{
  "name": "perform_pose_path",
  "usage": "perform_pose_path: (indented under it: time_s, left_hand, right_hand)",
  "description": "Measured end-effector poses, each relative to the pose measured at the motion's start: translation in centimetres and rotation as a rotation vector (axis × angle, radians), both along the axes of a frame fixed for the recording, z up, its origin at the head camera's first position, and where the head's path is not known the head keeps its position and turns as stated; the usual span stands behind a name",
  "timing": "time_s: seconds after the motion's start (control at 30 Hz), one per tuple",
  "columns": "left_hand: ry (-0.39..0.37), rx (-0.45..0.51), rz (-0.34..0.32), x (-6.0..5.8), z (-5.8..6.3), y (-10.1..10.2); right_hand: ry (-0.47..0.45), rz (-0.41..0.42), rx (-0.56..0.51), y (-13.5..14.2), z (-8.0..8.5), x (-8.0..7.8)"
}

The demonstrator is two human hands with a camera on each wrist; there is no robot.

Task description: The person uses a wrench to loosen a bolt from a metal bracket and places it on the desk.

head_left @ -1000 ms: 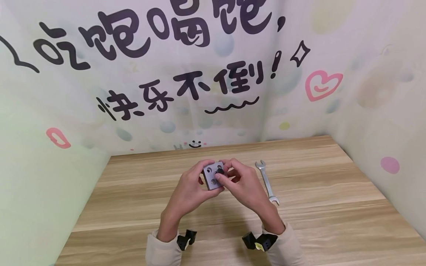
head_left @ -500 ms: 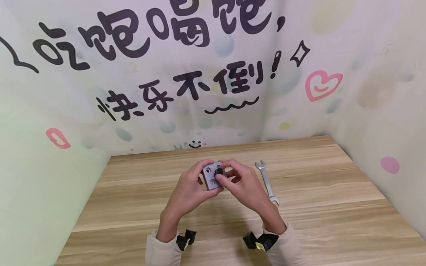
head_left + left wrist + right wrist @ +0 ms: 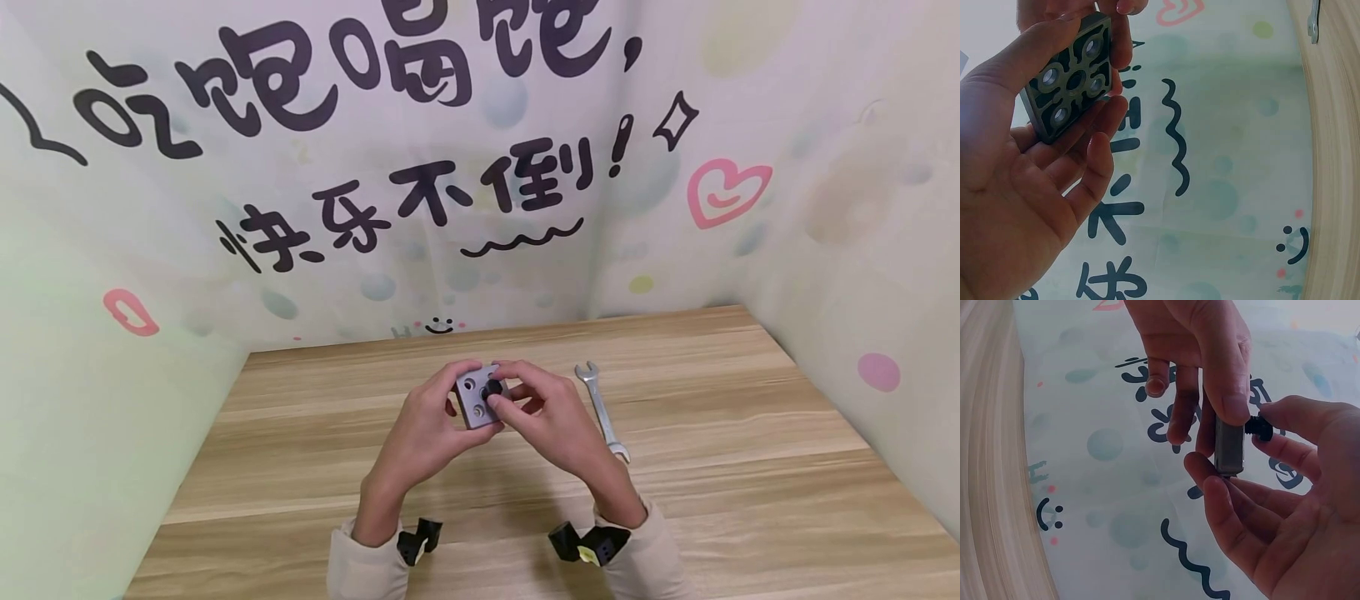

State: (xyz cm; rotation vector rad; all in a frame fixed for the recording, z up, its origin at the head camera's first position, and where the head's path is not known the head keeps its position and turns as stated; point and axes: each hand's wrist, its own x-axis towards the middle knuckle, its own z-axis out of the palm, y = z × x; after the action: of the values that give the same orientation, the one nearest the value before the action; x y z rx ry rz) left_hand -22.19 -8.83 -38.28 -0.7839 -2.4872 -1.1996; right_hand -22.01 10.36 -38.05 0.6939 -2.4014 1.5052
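A grey square metal plate (image 3: pixel 467 407) with several round holes is held above the table, tilted, between both hands. My left hand (image 3: pixel 427 418) grips it by its edges, thumb on one side and fingers on the other. The thumb and forefinger of my right hand (image 3: pixel 553 417) pinch the head of a black bolt (image 3: pixel 492 388) at the plate's middle. In the right wrist view, part of the threaded shank of the bolt (image 3: pixel 1264 429) shows between head and plate. Other right fingers touch the plate's edge. The plate's recessed back (image 3: pixel 1075 80) faces the left wrist camera; its middle hole looks dark.
A silver open-ended wrench (image 3: pixel 602 410) lies on the wooden table (image 3: pixel 720 433), to the right of the right hand. Behind the table stands a printed cloth wall (image 3: pixel 360 292), with more cloth at both sides. Each wrist carries a small black camera (image 3: pixel 420 540).
The right thumb and forefinger have shifted slightly on the bolt, and more of its black head shows. The left hand and the plate stay almost still. The wrench has not moved.
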Motion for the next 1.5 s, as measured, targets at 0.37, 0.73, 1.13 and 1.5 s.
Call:
perform_pose_path:
  time_s: [0.37, 0.73, 1.13, 1.5]
  left_hand:
    - [0.000, -0.001, -0.002, -0.03, -0.07, 0.12]
    - [-0.003, -0.030, 0.016, 0.08, -0.07, 0.38]
    - [-0.004, -0.031, 0.009, -0.07, -0.04, 0.26]
    - [-0.006, -0.026, 0.011, -0.09, -0.13, 0.14]
  right_hand:
    - [-0.061, -0.019, -0.028, 0.02, 0.13, 0.17]
    - [-0.086, -0.071, -0.018, -0.24, 0.14, 0.34]
    - [-0.045, -0.045, 0.002, -0.14, 0.11, 0.20]
    - [-0.006, -0.004, -0.002, -0.02, -0.06, 0.00]
